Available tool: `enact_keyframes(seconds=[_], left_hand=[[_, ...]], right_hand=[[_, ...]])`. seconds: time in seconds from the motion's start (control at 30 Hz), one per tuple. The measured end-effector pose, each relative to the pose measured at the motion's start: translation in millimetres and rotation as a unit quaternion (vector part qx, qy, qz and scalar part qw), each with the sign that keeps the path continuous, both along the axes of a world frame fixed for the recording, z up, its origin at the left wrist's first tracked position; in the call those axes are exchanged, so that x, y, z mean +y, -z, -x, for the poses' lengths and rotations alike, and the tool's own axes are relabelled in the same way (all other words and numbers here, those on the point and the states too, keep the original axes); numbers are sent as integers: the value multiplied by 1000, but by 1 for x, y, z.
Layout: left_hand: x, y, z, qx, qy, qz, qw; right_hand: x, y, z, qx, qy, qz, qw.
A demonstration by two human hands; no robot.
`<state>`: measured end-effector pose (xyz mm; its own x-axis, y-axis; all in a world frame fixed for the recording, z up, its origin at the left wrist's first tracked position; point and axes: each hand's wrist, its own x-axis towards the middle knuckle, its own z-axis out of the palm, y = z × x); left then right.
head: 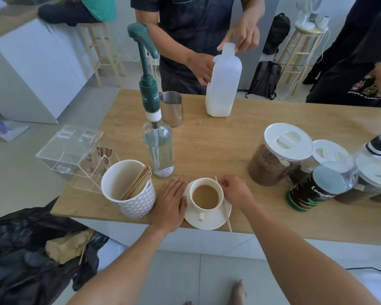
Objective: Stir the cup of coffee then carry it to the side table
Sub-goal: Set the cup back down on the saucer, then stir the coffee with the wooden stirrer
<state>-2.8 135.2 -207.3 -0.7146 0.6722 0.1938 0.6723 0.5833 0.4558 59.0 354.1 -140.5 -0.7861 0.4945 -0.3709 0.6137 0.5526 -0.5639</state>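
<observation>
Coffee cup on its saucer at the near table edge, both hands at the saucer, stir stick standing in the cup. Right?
Not quite. The head view shows the wooden stir stick lying across the saucer beside the cup, not standing in it. The rest holds: left hand and right hand flank the saucer at the near table edge.

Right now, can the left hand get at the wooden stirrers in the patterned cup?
Probably yes. The left hand lies flat on the table beside the saucer, right next to the patterned cup. The stirrers stick up above its open rim, and nothing stands between.
</observation>
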Motion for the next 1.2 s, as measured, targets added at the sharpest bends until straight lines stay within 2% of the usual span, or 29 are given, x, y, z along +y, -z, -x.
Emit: enact_keyframes(seconds=[0.33, 0.53, 0.8, 1.2], left_hand=[[-2, 3, 1, 7, -2, -11, 1000], [0, 2, 0, 0, -10, -9, 1000], [1, 3, 0, -11, -16, -2, 1000], [2, 1, 0, -17, -15, 0, 1000]], right_hand=[[9, -10, -2, 24, 70, 18, 997], [17, -54, 0, 111, 58, 10, 992], [2, -104, 4, 248, 79, 150, 954], [-5, -90, -20, 286, 6, 48, 957]])
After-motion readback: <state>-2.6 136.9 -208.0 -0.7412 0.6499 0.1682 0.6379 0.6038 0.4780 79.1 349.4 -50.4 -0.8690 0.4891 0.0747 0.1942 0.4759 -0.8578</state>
